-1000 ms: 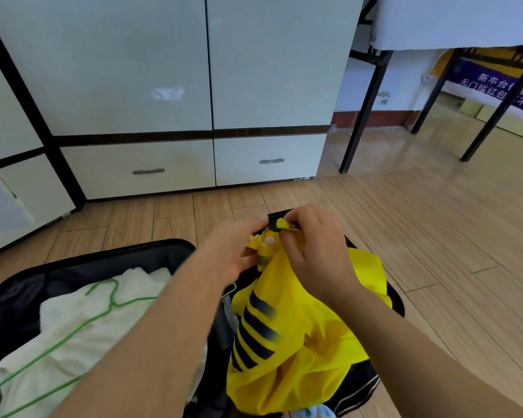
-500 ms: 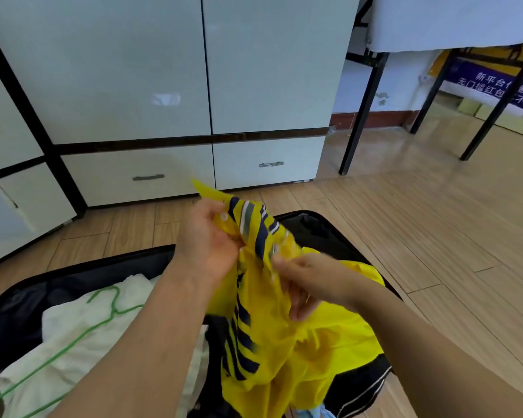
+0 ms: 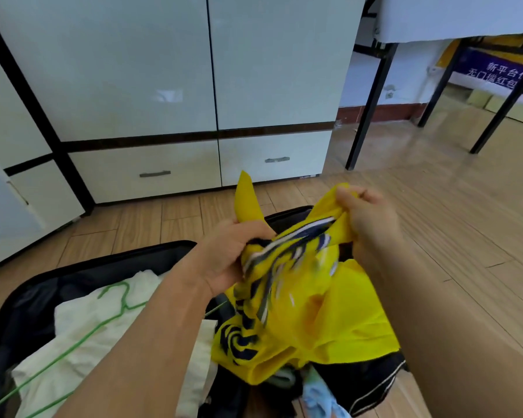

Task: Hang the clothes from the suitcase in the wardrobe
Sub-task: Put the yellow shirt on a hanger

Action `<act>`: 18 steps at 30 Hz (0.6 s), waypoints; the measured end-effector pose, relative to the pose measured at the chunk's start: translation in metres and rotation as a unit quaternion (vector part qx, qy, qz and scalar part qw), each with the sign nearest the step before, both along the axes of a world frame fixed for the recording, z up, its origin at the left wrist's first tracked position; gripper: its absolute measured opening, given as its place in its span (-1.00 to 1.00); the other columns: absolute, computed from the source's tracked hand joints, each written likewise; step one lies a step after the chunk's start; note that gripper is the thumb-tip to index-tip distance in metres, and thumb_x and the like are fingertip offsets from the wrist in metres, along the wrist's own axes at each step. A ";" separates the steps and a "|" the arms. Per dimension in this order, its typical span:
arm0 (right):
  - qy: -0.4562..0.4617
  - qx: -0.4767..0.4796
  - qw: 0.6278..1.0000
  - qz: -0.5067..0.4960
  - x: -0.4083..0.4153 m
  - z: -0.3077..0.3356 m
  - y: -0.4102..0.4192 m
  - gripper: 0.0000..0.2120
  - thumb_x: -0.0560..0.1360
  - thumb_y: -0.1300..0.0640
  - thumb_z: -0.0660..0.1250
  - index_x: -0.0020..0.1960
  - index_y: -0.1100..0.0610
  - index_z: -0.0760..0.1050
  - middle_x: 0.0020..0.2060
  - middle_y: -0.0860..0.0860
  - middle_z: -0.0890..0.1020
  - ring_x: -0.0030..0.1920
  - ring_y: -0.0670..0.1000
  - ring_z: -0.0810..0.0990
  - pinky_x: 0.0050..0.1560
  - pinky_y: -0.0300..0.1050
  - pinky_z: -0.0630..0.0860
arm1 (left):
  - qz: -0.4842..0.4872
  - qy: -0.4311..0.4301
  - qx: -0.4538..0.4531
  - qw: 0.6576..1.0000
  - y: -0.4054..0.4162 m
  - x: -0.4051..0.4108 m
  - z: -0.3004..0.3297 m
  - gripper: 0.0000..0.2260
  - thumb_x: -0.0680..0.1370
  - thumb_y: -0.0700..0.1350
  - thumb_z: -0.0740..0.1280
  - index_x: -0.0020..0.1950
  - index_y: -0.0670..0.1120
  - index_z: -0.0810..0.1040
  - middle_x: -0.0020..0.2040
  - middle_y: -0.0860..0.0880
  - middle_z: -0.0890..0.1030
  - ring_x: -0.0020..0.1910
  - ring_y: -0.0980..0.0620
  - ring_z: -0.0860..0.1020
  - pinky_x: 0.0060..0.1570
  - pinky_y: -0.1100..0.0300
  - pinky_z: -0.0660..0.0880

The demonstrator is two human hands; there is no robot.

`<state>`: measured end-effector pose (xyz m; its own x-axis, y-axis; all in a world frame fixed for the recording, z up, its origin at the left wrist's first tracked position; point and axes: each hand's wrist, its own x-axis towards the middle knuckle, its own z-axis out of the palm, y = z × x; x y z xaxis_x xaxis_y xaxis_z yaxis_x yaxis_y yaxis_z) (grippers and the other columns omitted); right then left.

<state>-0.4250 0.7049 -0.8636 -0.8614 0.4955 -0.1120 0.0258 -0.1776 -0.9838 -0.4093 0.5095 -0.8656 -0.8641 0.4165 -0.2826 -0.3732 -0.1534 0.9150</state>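
1. Two bare hands in view. The left hand [image 3: 228,251] has its grip clenched on a bunch of the yellow garment [image 3: 308,303] at its striped edge. The right hand [image 3: 370,218] has its grip clenched on another fold of the same cloth, higher and further right.
2. One yellow garment, held between both hands above the open suitcase [image 3: 73,267]; its lower part sags onto the clothes packed at the right side of the case.
3. Look of it: bright yellow, thin, smooth fabric, with a band of navy and white stripes stretched between the two hands. A second patch of navy stripes shows lower left on the cloth. One yellow point of fabric sticks up above the left hand. The striped part is blurred.
4. One black suitcase, lying open on the wooden floor [image 3: 435,236], lid side to the left.
5. One white garment [image 3: 82,336] lying in the left half, with one green wire hanger [image 3: 115,300] on top of it; thin green wire runs down to the lower left edge of the view.
6. Under the yellow garment: a dark piece with thin white piping [image 3: 372,384] and a light blue piece [image 3: 317,399], both only partly seen.
7. White wardrobe [image 3: 278,70] just beyond the suitcase: two tall doors closed, two drawers below, each with one metal handle [image 3: 155,174]. Another white door [image 3: 0,212] stands ajar at far left.
8. Black metal legs [image 3: 372,107] of a frame stand to the right, with a blue banner [image 3: 501,73] behind them.
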 end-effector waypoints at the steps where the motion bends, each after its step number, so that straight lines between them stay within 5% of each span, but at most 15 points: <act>1: 0.060 -0.033 0.998 0.000 0.002 0.010 0.006 -0.90 0.53 0.22 0.33 -0.16 0.12 0.50 -0.25 0.13 0.60 -0.22 0.11 0.58 -0.11 0.05 0.56 | -0.030 -0.019 -0.064 0.997 -0.005 -0.001 -0.008 -0.93 0.46 -0.26 0.39 -0.11 -0.25 0.56 -0.15 -0.22 0.63 -0.23 -0.14 0.62 -0.13 -0.01 0.63; 4: 0.126 -0.123 0.975 0.136 0.017 0.027 0.004 -0.87 0.55 0.27 0.25 -0.04 0.10 0.55 -0.21 0.07 0.69 -0.21 0.04 0.68 -0.15 0.01 0.64 | -0.099 -0.065 -0.116 0.986 -0.011 0.005 -0.021 -0.66 0.41 -0.02 0.52 0.13 -0.11 0.66 0.17 -0.24 0.62 0.09 -0.15 0.58 0.16 -0.21 0.52; 7: 0.064 -0.122 0.952 0.273 0.024 0.017 -0.007 -0.67 0.52 0.38 0.20 0.11 0.05 0.57 -0.04 0.01 0.70 -0.07 0.00 0.68 -0.10 -0.08 0.64 | -0.065 -0.065 0.023 0.995 -0.005 0.005 -0.029 -0.40 0.25 0.11 0.59 0.21 -0.13 0.62 0.21 -0.22 0.60 0.17 -0.17 0.57 0.34 -0.19 0.37; 9: 0.028 -0.111 0.936 0.332 0.025 0.008 -0.014 -0.59 0.48 0.45 0.21 0.16 0.06 0.57 0.02 0.04 0.68 -0.03 0.02 0.67 -0.07 -0.07 0.64 | -0.036 -0.110 0.106 0.988 0.003 0.003 -0.031 -0.19 0.12 0.08 0.66 0.29 -0.17 0.54 0.20 -0.23 0.60 0.19 -0.18 0.58 0.27 -0.18 0.43; 12: 0.000 -0.024 0.940 0.339 0.020 0.001 -0.021 -0.59 0.43 0.44 0.32 0.12 0.02 0.60 0.04 0.10 0.67 0.00 0.08 0.66 -0.05 -0.03 0.63 | -0.045 -0.135 0.075 0.987 0.022 0.012 -0.027 -0.43 0.30 -0.07 0.55 0.27 -0.15 0.53 0.15 -0.22 0.63 0.14 -0.23 0.60 0.14 -0.19 0.51; 14: -0.008 0.041 0.964 0.261 0.015 0.000 -0.021 -0.67 0.40 0.39 0.40 0.02 0.01 0.62 -0.03 0.11 0.66 -0.01 0.09 0.65 -0.09 -0.06 0.62 | 0.003 -0.147 0.043 0.988 0.026 0.011 -0.028 -0.65 0.42 -0.17 0.45 0.20 -0.17 0.57 0.07 -0.22 0.66 0.04 -0.22 0.64 -0.01 -0.12 0.59; 18: -0.018 0.100 0.991 0.092 0.010 -0.009 -0.009 -0.79 0.40 0.32 0.46 -0.12 0.03 0.57 -0.17 0.07 0.62 -0.24 0.01 0.58 -0.32 -0.19 0.50 | 0.086 -0.125 0.087 0.985 0.013 -0.001 -0.031 -0.73 0.54 -0.12 0.33 0.21 -0.18 0.54 0.07 -0.24 0.66 -0.03 -0.18 0.66 -0.09 -0.05 0.61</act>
